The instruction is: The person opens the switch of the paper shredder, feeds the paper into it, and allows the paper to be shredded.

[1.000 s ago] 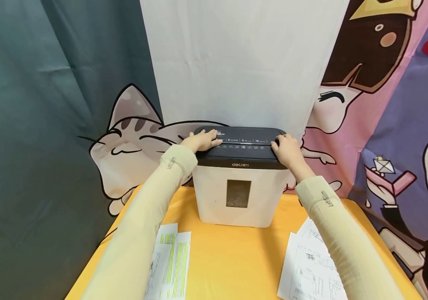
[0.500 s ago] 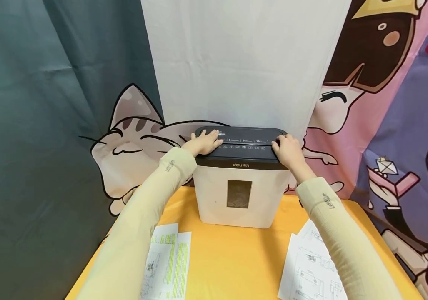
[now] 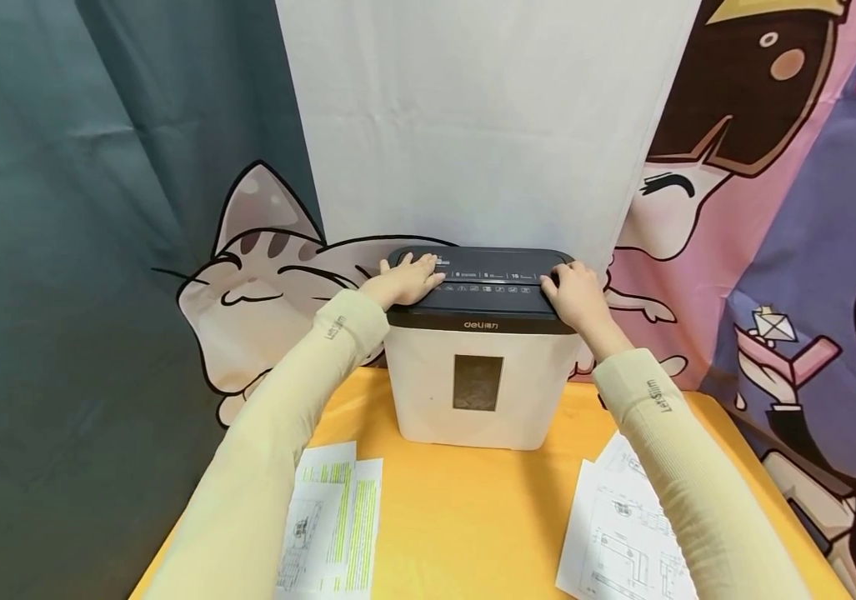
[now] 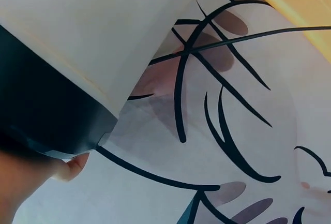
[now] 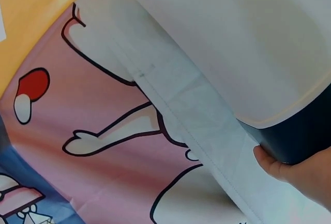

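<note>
Two paper piles (image 3: pixel 615 533) are overlapped by sleeves (image 3: pixel 270 475); a dark-topped white shredder (image 3: pixel 480 345) is touched by a splayed left hand (image 3: pixel 408 282) and clasping right hand (image 3: pixel 578 297).

The right hand (image 5: pixel 297 175) held the end of the dark top (image 5: pixel 297 137) of a white bin (image 5: pixel 232 43), one fingertip showing at the corner. On the bin's far side hung a whitish cloth (image 5: pixel 191 100) with a stitched seam. Right of it was a pink cloth (image 5: pixel 103 180), printed with a pale limb (image 5: pixel 119 132) and a red-and-white shape (image 5: pixel 35 83). A yellow counter (image 5: pixel 36 22) lay on the near side.
</note>
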A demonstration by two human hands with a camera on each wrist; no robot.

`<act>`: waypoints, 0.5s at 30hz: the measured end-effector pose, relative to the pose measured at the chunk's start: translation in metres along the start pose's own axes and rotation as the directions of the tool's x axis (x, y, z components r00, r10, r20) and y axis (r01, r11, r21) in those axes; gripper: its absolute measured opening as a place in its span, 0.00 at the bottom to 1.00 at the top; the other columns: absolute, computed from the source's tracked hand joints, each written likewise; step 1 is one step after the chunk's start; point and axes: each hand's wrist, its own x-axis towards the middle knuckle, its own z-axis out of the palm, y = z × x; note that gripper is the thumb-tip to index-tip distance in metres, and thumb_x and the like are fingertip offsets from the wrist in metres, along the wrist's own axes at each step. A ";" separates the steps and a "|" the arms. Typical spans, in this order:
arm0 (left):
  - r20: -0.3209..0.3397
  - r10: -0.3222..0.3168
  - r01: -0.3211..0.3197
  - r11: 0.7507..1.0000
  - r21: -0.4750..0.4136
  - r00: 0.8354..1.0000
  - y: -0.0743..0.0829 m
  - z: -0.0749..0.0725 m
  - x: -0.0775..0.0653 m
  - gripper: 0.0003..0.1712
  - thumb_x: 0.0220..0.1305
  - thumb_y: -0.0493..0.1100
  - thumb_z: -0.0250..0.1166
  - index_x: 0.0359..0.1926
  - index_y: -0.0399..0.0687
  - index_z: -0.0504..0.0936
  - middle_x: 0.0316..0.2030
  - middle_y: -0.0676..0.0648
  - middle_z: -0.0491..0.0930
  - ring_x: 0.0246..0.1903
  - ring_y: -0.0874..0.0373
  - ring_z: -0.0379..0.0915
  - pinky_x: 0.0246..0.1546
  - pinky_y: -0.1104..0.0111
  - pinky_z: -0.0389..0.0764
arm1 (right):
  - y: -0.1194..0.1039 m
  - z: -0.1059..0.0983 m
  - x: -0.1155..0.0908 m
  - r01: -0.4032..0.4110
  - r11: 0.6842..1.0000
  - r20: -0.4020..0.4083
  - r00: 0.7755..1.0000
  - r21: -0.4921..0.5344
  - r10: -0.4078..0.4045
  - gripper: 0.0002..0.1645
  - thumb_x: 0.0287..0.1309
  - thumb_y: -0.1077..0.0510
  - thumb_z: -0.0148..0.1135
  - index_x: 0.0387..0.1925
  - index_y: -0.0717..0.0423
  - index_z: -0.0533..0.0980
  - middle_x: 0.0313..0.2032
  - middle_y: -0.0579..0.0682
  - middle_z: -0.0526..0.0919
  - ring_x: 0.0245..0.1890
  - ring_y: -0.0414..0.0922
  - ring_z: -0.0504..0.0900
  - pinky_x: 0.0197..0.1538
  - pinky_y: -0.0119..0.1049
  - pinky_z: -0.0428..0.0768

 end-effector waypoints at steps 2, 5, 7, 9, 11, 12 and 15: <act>0.000 0.005 -0.005 1.000 0.003 1.000 -0.001 0.001 -0.001 0.35 0.74 0.61 0.28 0.75 0.52 0.38 0.75 0.50 0.37 0.74 0.47 0.30 0.68 0.40 0.34 | 0.000 0.001 0.000 0.006 1.000 0.003 1.000 -0.008 -0.006 0.30 0.70 0.51 0.41 0.59 0.74 0.66 0.58 0.73 0.66 0.60 0.68 0.63 0.66 0.58 0.58; -0.001 0.011 -0.011 1.000 0.007 1.000 -0.002 0.001 -0.002 0.35 0.74 0.61 0.28 0.74 0.51 0.38 0.75 0.50 0.37 0.74 0.49 0.30 0.67 0.39 0.33 | -0.001 0.002 0.001 0.007 1.000 0.006 1.000 -0.011 -0.006 0.30 0.71 0.50 0.41 0.59 0.73 0.65 0.59 0.73 0.66 0.61 0.68 0.63 0.66 0.57 0.58; -0.007 0.017 -0.017 1.000 0.013 1.000 -0.001 0.001 -0.001 0.36 0.74 0.60 0.28 0.74 0.50 0.39 0.75 0.49 0.38 0.74 0.51 0.30 0.67 0.39 0.33 | -0.001 0.002 0.001 0.004 1.000 0.006 1.000 -0.013 -0.004 0.30 0.71 0.50 0.41 0.59 0.73 0.65 0.59 0.72 0.66 0.61 0.68 0.63 0.66 0.57 0.58; -0.015 0.030 -0.030 0.999 0.030 0.999 0.000 0.001 0.001 0.36 0.74 0.60 0.29 0.74 0.48 0.39 0.75 0.48 0.38 0.74 0.53 0.31 0.68 0.40 0.33 | 0.000 0.001 0.000 -0.003 1.000 0.008 1.000 -0.012 0.003 0.30 0.71 0.50 0.41 0.60 0.73 0.65 0.59 0.72 0.65 0.61 0.68 0.62 0.66 0.57 0.58; -0.023 0.057 -0.055 0.998 0.043 0.998 0.001 0.002 0.004 0.35 0.75 0.58 0.29 0.74 0.44 0.40 0.75 0.45 0.39 0.74 0.53 0.32 0.70 0.45 0.34 | 0.000 0.000 -0.001 -0.005 1.000 0.011 1.000 -0.016 0.006 0.30 0.71 0.50 0.40 0.60 0.73 0.65 0.59 0.73 0.65 0.61 0.68 0.62 0.66 0.58 0.58; -0.030 0.072 -0.071 0.996 0.046 0.997 0.002 0.003 0.005 0.35 0.75 0.57 0.30 0.74 0.42 0.41 0.75 0.43 0.40 0.74 0.53 0.32 0.71 0.48 0.35 | 0.000 0.000 -0.001 -0.006 1.000 0.013 1.000 -0.016 0.006 0.30 0.71 0.50 0.40 0.60 0.74 0.64 0.59 0.73 0.65 0.61 0.68 0.62 0.66 0.58 0.57; -0.053 0.113 -0.111 0.993 0.048 0.992 0.004 0.004 0.007 0.34 0.76 0.53 0.31 0.72 0.35 0.42 0.74 0.38 0.41 0.74 0.49 0.34 0.73 0.56 0.39 | 0.000 -0.001 -0.001 -0.004 1.000 0.012 1.000 -0.016 0.004 0.30 0.71 0.50 0.40 0.60 0.74 0.64 0.59 0.73 0.65 0.61 0.68 0.62 0.66 0.58 0.57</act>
